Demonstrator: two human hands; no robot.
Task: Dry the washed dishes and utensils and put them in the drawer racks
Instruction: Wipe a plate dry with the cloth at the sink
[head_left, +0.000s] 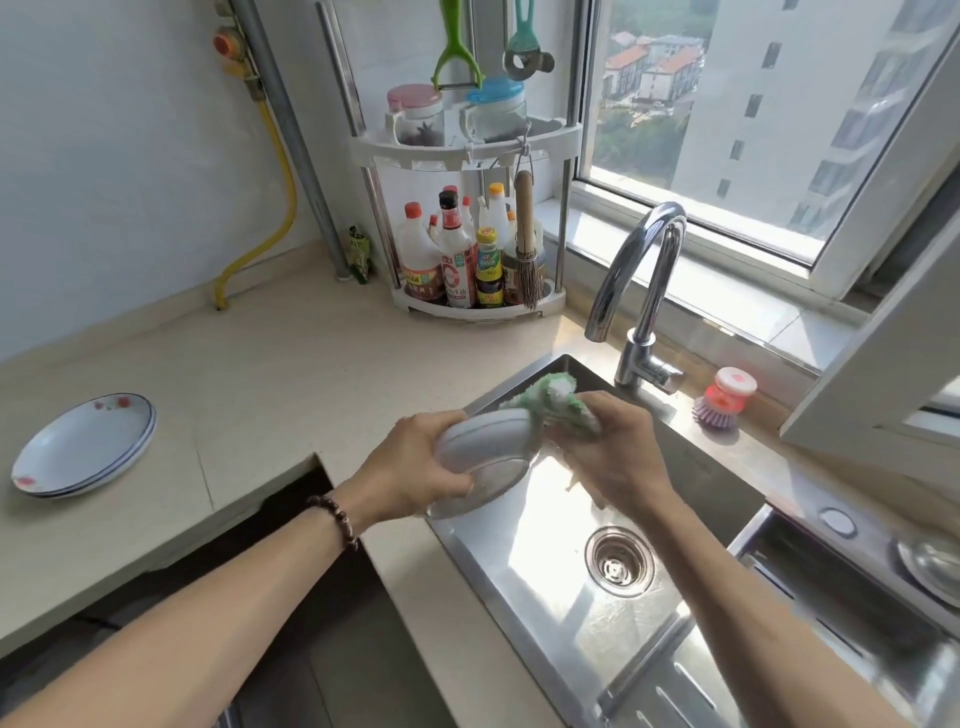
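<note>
A person stands at a kitchen corner, holding a white plate (480, 457) tilted above the left edge of a stainless steel sink (571, 623). The left hand (415, 467), with a dark beaded bracelet (335, 519) at its wrist, has its fingers curled round the plate's lower left rim, the plate's underside turned toward the camera. The right hand (613, 452) clutches a green and white cloth (556, 402) and presses it against the plate's upper right edge; the grip of each hand is closed on what it holds. Below the hands, sunlight glares off the sink floor beside the round drain strainer (619, 561). A curved chrome faucet (641, 291) rises behind the sink, and a pink and purple dish brush (724, 397) sits on the ledge to its right, under the window (753, 114). Well to the left, on the beige surface (260, 374), lies a stack of white plates (85, 447) with dark rims and red markings. In the far corner a white two-tier rack (467, 218) carries sauce bottles (457, 254) and a hanging whisk brush (527, 244) below, two lidded jars (457, 114) above, with a green peeler (457, 47) hanging over them. A yellow hose (270, 197) runs down the wall at left.
</note>
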